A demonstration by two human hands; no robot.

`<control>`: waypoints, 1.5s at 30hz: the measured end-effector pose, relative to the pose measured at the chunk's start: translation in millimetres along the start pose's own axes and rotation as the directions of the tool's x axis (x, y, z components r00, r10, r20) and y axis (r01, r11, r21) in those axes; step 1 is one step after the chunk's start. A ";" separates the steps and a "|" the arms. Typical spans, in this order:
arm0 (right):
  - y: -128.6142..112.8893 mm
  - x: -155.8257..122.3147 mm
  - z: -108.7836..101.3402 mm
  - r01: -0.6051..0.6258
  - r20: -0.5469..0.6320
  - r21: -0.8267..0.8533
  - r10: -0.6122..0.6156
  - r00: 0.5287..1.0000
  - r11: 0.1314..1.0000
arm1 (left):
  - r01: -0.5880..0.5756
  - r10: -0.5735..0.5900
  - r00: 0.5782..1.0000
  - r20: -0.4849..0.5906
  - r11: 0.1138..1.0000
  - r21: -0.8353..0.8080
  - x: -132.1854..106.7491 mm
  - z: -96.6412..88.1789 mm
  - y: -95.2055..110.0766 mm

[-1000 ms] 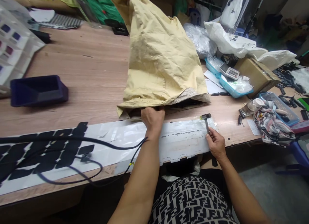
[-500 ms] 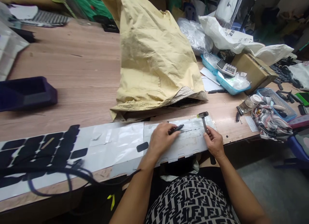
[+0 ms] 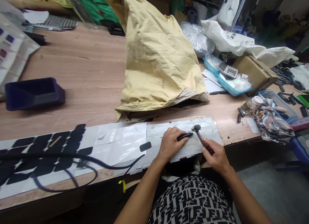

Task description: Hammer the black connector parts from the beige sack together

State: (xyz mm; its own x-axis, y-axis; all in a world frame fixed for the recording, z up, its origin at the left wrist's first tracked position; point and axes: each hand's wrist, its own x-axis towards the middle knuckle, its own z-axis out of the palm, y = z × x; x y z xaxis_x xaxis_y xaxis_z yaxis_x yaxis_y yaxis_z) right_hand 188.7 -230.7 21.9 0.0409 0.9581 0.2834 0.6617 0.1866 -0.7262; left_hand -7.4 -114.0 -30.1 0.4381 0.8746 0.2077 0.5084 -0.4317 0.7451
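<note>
My left hand [image 3: 172, 143] grips a small, slim black part [image 3: 185, 136] just above the pale board [image 3: 154, 132]; its exact kind cannot be made out. Its free end points right. My right hand [image 3: 216, 154] is closed around the handle of a small hammer [image 3: 197, 128]. The hammer's head is beside the tip of the black part; whether they touch cannot be told. A loose black rounded pad [image 3: 145, 146] lies on the board, left of my left hand.
A large yellow sack [image 3: 161, 63] lies just beyond the board. Black pads in rows [image 3: 45, 146] and a looping black cable [image 3: 101, 164] are at the left, near a dark blue bin [image 3: 35, 94]. Blue baskets [image 3: 235, 88], a jar [image 3: 251, 105] and a cloth [image 3: 271, 122] are at the right.
The hammer head has swung left and down to the black part's tip. My left hand has shifted right with the part. The whole view has moved slightly.
</note>
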 end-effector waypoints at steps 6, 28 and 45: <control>-8.7 -3.9 2.2 0.038 0.024 -0.020 -0.037 0.999 0.999 | 0.029 -0.029 1.000 0.013 0.999 -0.023 1.0 0.5 0.6; 22.4 24.6 -0.3 -0.228 -0.065 0.085 0.233 0.970 0.970 | 0.043 -0.042 0.999 0.022 0.997 -0.064 4.8 -2.8 0.6; 50.0 35.9 5.2 -0.303 -0.134 0.075 0.311 0.941 0.950 | 0.013 0.040 0.926 0.376 0.991 -0.137 -108.1 -11.7 20.2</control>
State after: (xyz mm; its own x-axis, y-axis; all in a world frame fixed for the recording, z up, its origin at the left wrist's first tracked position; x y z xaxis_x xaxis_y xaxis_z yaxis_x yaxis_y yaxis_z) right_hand 219.3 -185.9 -7.5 0.3443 0.9305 0.1249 0.5601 -0.0968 -0.8228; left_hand -53.2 -214.7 -30.1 0.7043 0.7097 -0.0162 0.4081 -0.3861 0.8273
